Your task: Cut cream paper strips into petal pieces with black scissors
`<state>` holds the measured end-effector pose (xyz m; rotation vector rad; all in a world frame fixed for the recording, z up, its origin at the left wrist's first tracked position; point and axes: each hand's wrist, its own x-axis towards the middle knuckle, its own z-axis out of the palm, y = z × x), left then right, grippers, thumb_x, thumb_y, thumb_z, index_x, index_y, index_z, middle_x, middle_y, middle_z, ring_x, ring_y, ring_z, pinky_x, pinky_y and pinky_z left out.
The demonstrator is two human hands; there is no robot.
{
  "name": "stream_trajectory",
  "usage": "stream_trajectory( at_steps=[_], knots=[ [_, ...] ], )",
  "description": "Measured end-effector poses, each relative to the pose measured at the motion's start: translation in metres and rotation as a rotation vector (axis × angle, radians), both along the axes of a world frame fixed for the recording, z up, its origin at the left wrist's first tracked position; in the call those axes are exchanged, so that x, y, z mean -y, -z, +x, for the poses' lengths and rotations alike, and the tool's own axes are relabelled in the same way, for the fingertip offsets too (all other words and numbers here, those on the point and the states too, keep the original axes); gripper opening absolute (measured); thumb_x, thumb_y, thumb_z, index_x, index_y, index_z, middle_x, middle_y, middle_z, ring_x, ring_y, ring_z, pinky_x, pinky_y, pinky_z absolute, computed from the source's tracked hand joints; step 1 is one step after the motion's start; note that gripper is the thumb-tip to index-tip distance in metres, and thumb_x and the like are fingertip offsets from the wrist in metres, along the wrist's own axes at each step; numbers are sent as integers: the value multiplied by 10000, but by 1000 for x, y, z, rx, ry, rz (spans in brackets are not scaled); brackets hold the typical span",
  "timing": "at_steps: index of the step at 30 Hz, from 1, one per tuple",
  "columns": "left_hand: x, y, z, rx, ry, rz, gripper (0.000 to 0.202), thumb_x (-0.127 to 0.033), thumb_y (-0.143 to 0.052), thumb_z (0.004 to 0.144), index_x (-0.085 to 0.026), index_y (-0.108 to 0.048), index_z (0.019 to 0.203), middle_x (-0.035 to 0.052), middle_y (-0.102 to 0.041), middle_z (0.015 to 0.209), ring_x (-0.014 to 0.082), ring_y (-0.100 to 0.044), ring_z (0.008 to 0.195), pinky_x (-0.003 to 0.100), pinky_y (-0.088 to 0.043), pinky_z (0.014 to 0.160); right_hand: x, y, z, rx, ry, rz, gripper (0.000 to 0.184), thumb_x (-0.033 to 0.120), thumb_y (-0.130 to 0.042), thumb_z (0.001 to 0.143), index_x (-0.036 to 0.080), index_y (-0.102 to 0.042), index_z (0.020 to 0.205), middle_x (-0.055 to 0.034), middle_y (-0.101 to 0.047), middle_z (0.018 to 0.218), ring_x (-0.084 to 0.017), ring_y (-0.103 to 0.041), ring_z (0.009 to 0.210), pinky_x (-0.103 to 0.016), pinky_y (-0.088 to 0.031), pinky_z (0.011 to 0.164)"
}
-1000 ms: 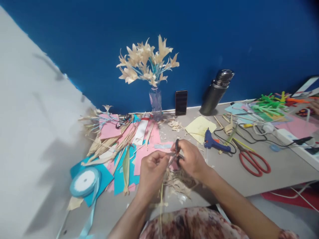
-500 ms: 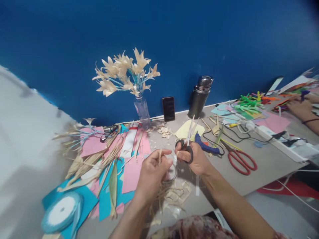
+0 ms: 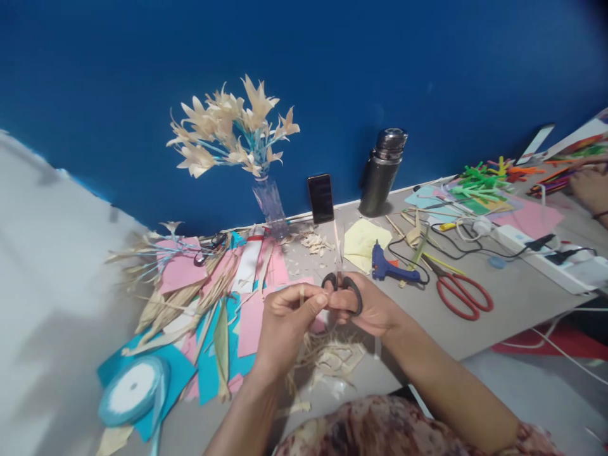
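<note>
My right hand (image 3: 373, 310) has its fingers through the handles of black-handled scissors (image 3: 355, 299), whose blades point up toward the wall. Close beside it, my left hand (image 3: 289, 320) is closed in a pinch, with a narrow pale strip (image 3: 302, 293) showing at its index finger. The fingertips of both hands meet, so what lies between them is mostly hidden. Below the hands lie pale husk scraps (image 3: 339, 361) on the table. To their left are pink paper (image 3: 251, 323), blue sheets and a long dry green leaf (image 3: 221, 348).
A plastic bottle vase (image 3: 270, 206) of pale flowers (image 3: 228, 123), a phone (image 3: 321, 198) and a dark flask (image 3: 382, 174) stand by the blue wall. Rightward are a blue glue gun (image 3: 392, 269), red-handled scissors (image 3: 463, 294), cables and a power strip (image 3: 532, 253). Ribbon spool (image 3: 133, 389) lies front left. Another person's hand (image 3: 591, 187) shows far right.
My hands have come together, fingertips now touching. The scissors have turned more upright, and their blades look closer together. The whole view has shifted slightly.
</note>
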<state>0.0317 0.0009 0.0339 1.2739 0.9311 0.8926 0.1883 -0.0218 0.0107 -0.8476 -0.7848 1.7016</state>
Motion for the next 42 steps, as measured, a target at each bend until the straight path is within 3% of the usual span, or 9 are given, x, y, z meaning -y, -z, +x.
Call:
stream_trajectory(
  at_steps=[4, 7, 13, 18, 23, 26, 29, 34, 42],
  knots=[
    [2, -1, -1, -5, 53, -11, 231, -348, -691, 793, -148, -648, 686, -43, -504, 519, 52, -387, 437, 177, -316, 431, 2, 2, -2, 70, 39, 3, 387, 351, -880, 576, 163, -589, 747, 60, -534, 568, -67, -444, 443, -190, -341, 429],
    [5, -7, 0, -70, -57, 15, 154, -300, -680, 781, -167, -606, 758, -51, -524, 607, 49, -397, 454, 167, -316, 428, 3, 1, -2, 144, 77, 73, 386, 407, -857, 608, 166, -585, 737, 55, -522, 579, -75, -430, 476, -202, -344, 453],
    [13, -12, -11, -66, -52, 27, 166, -329, -663, 789, -171, -613, 796, -44, -527, 634, 53, -388, 453, 183, -324, 443, 10, -10, -3, 614, 365, 243, 318, 346, -838, 642, 189, -596, 776, 19, -595, 680, -130, -518, 600, -235, -412, 541],
    [18, -18, -12, -67, -25, -26, 224, -303, -730, 715, -193, -535, 721, -43, -561, 636, 95, -510, 547, 198, -390, 526, 16, -10, -7, 1017, 436, 392, 214, 326, -753, 720, 204, -586, 774, 11, -623, 660, -138, -528, 579, -245, -392, 558],
    [18, -19, -8, -244, 19, 51, 202, -374, -680, 777, -188, -611, 740, 24, -659, 732, 176, -609, 704, 246, -423, 606, 18, -10, -6, 1302, 490, 652, 113, 138, -645, 687, 209, -596, 760, 9, -615, 635, -147, -533, 577, -255, -360, 581],
    [20, -12, -7, -265, -8, 84, 220, -394, -656, 801, -189, -594, 748, 10, -633, 706, 174, -592, 707, 252, -413, 635, 19, -9, -7, 1257, 506, 590, 129, 131, -643, 664, 210, -596, 754, 18, -605, 618, -142, -520, 564, -252, -352, 570],
    [26, -5, -8, -227, -43, 58, 248, -400, -614, 833, -201, -502, 737, -35, -548, 637, 130, -508, 610, 231, -363, 593, 18, -6, -8, 971, 430, 349, 171, 244, -732, 676, 209, -591, 766, 25, -603, 627, -128, -490, 544, -240, -363, 541],
    [26, 3, -14, -272, 208, 14, 169, -290, -658, 770, -174, -560, 697, -33, -520, 624, 103, -432, 567, 216, -331, 551, 6, 2, 0, 274, 255, 150, 366, 532, -683, 752, 183, -578, 720, 10, -566, 607, -93, -404, 463, -233, -324, 452],
    [-3, 18, -18, -224, 39, -105, 212, -366, -639, 794, -161, -652, 738, -19, -574, 564, 120, -512, 527, 232, -399, 571, -2, -2, 2, 456, 303, 147, 111, 224, -692, 690, 184, -610, 752, -20, -673, 712, -142, -569, 604, -246, -446, 566]
  ],
)
